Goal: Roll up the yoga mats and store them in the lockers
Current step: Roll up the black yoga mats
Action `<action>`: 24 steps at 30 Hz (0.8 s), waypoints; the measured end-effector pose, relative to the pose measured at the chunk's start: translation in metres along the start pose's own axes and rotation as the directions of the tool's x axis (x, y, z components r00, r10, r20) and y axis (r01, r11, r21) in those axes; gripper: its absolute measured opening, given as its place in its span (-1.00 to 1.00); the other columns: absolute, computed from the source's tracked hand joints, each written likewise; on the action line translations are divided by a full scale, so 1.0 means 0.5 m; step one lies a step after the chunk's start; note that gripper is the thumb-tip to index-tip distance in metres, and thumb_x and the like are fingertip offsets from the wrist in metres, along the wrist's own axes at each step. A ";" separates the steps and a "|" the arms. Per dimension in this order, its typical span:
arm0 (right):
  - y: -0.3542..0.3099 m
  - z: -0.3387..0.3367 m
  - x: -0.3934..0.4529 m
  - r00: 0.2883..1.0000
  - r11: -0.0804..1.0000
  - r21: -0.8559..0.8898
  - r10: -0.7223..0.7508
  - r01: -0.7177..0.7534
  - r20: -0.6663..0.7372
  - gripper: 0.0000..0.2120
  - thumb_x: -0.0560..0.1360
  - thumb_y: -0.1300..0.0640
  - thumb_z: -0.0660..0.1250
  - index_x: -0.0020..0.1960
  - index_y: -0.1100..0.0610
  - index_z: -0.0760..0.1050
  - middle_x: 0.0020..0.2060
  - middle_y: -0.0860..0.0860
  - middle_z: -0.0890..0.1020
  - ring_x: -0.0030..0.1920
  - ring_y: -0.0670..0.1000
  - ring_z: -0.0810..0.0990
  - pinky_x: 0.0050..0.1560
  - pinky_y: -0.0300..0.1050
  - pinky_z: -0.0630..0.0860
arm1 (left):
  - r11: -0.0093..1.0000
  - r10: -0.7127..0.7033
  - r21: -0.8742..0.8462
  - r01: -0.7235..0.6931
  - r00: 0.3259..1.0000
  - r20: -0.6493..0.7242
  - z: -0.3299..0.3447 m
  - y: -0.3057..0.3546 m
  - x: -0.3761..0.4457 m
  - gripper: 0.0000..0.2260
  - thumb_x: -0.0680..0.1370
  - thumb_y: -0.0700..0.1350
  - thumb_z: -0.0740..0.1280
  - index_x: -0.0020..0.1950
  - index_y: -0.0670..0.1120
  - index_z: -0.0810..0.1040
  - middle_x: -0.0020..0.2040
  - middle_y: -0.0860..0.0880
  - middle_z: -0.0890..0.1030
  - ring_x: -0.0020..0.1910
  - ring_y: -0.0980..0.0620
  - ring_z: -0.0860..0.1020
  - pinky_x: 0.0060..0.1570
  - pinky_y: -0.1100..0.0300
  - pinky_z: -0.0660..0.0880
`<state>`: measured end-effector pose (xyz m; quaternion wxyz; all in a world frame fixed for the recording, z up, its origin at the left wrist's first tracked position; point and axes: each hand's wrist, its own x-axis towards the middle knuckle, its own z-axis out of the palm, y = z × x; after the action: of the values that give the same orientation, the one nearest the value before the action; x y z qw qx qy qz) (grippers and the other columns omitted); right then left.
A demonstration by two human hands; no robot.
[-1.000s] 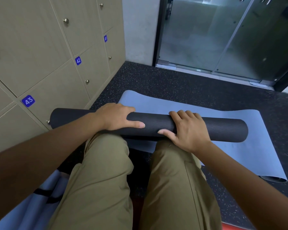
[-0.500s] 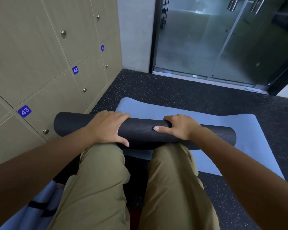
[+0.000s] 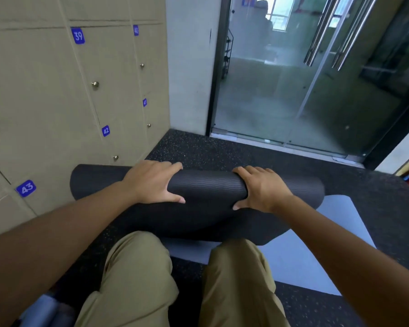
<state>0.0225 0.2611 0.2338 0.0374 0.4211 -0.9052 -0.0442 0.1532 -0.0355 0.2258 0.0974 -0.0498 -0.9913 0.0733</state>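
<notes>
**One mat rolled and in hand, none stored yet**

On my left stand the lockers point(image 3: 57, 102), beige doors numbered 39 to 43, and every door I can see is closed. So nothing has gone inside as far as I can tell, and a door has to be opened before any mat can be put away.

Just right of them, across my front, is the black mat point(image 3: 206, 185). It is wound into a thick roll lying crosswise above my knees, its left end close to the door marked 43 point(image 3: 26, 188). A loose dark flap hangs below the roll toward me, so I judge the rolling nearly done but not tight to the end.

My left hand point(image 3: 151, 181) wraps over the top of the roll, fingers curled round the far side, thumb along the near side. My right hand point(image 3: 261, 187) clasps it the same way a little further right. Both hands grip the roll firmly.

Under and to the right of it lies the blue mat point(image 3: 316, 244), flat on the speckled floor point(image 3: 222, 149) and not rolled at all. Another bluish roll shows at the bottom left corner, too cut off to identify.

What is left, by my reckoning: finish this roll, stow it, then roll and stow the blue one.
</notes>
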 end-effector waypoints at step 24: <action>-0.013 -0.581 -0.146 0.899 0.973 -0.208 0.002 -0.104 -0.438 -0.10 0.30 -0.49 0.42 0.47 -0.07 0.29 0.25 -0.04 0.59 0.22 0.11 0.58 0.16 0.01 0.45 | 0.983 -0.053 0.157 0.098 0.961 -0.272 -0.604 -0.024 -0.016 -0.24 0.22 0.69 0.19 0.19 0.19 0.30 -0.24 0.09 0.57 -0.25 0.01 0.53 -0.25 0.04 0.53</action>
<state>0.1048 0.2986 0.5195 0.2872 0.3882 -0.8742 -0.0508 0.2208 -0.0073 0.5194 0.2364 -0.0127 -0.9605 0.1461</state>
